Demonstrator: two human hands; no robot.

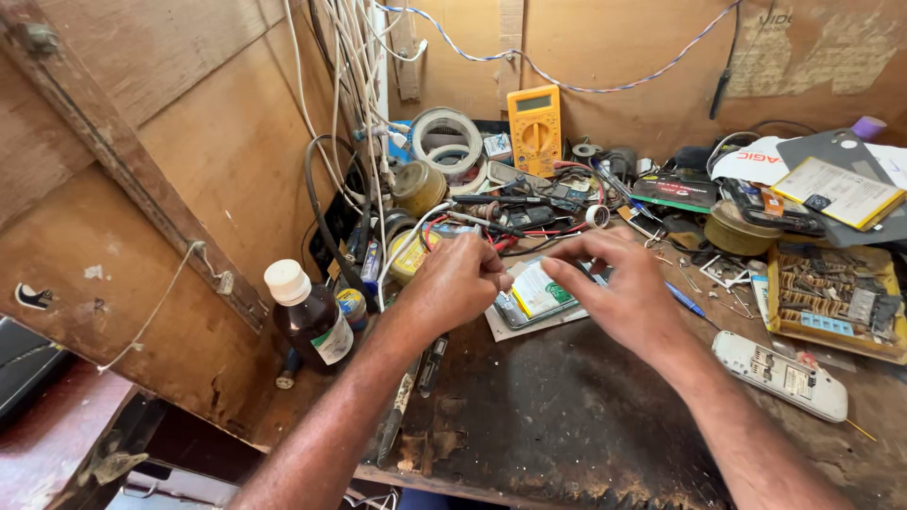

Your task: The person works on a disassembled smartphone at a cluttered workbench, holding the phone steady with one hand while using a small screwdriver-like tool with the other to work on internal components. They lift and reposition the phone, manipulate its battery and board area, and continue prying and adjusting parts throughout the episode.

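An opened mobile phone (pixel 539 295) lies on a pale sheet on the dark workbench (pixel 567 406), its white and green battery showing. My left hand (pixel 458 280) hovers at the phone's left end with fingers curled, thumb and fingertips pinched close together; whether it grips something small I cannot tell. My right hand (pixel 619 288) is over the phone's right side, fingers bent and spread, fingertips above the far edge. Both hands nearly meet over the phone.
A brown bottle with a white cap (pixel 307 316) stands left. A yellow multimeter (pixel 535 129) and tape rolls (pixel 447 140) lean against the back wall amid wires. A tray of parts (pixel 831 300) and a white opened device (pixel 782 374) sit right. Tools lie near the front edge.
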